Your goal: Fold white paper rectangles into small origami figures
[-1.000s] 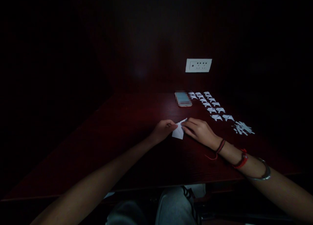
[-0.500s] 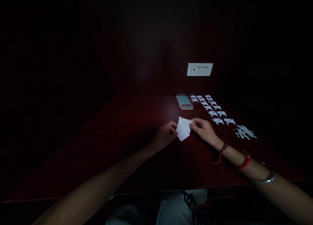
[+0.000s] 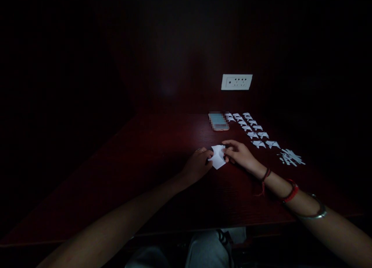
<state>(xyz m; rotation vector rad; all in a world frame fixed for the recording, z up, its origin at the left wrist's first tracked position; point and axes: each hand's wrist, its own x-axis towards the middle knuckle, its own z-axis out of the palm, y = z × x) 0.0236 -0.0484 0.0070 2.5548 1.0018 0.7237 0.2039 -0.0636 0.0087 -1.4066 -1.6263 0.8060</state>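
A small white sheet of paper (image 3: 217, 156) sits between my two hands on the dark red table (image 3: 162, 163). My left hand (image 3: 197, 164) pinches its left edge with curled fingers. On the other side, my right hand (image 3: 240, 154) grips the right edge, fingers closed on it. The paper looks partly folded, with a point toward me. My right wrist wears red and dark cords and a metal bangle.
Several small folded white paper shapes (image 3: 252, 129) lie in two rows at the back right. A heap of paper scraps (image 3: 291, 157) lies further right. A phone (image 3: 218, 121) rests behind the hands, and a white wall socket (image 3: 236, 82) is above it. The room is dark.
The paper was raised and opened flat half a second ago; now it is lower on the table and folded smaller, with both hands closer together on it.
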